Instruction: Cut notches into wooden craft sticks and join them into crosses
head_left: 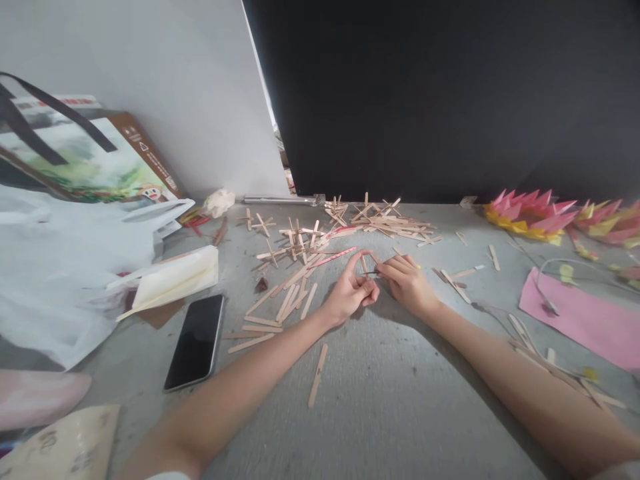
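Grey table (380, 400), dark wall, scattered sticks (300, 267), phone (196, 341)

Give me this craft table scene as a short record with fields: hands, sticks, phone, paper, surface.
left hand: left hand pinches small wooden sticks together with the right
right hand: right hand meets it on the same sticks
stick pile: loose craft sticks scattered behind and left of the hands
single stick: lone stick lies nearer the person
phone: black phone, screen dark, at left
paper: pink sheet at right; pink and yellow folded paper flowers behind it
surface: grey table
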The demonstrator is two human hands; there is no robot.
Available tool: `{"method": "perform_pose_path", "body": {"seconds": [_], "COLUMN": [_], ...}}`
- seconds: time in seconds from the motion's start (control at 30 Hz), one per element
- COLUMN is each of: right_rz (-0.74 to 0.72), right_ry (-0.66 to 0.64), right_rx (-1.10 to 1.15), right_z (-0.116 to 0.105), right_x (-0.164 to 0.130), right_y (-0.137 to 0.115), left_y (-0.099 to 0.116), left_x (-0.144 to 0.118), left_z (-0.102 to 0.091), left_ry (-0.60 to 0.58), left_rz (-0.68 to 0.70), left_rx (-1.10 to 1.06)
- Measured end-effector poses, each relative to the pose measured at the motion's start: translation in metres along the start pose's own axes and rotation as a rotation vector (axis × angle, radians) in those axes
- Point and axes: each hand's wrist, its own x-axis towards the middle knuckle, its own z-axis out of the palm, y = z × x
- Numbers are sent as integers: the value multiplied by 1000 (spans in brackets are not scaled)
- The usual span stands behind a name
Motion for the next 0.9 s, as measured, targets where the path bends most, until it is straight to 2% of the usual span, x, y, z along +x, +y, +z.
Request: {"method": "perform_pose_path", "body": {"seconds": [0.23,0.43,0.7,0.9], "right_rz": [-26,-28,-12,-18], "right_ry": [-2,-53,-23,-31], "right_rx": [-27,-36,2,-17], "right_z": [0,0,-4,-2], "right_x": [0,0,2,-1], "right_y": [0,-2,0,1], "left_y": [0,2,1,0], "left_x": [0,0,3,1], "left_z": [0,1,-3,-1], "left_ry": [6,-4,-26,-26], "left_rz": [-10,-47,-30,-40], "left_rx": [16,-5,-82,-40]}}
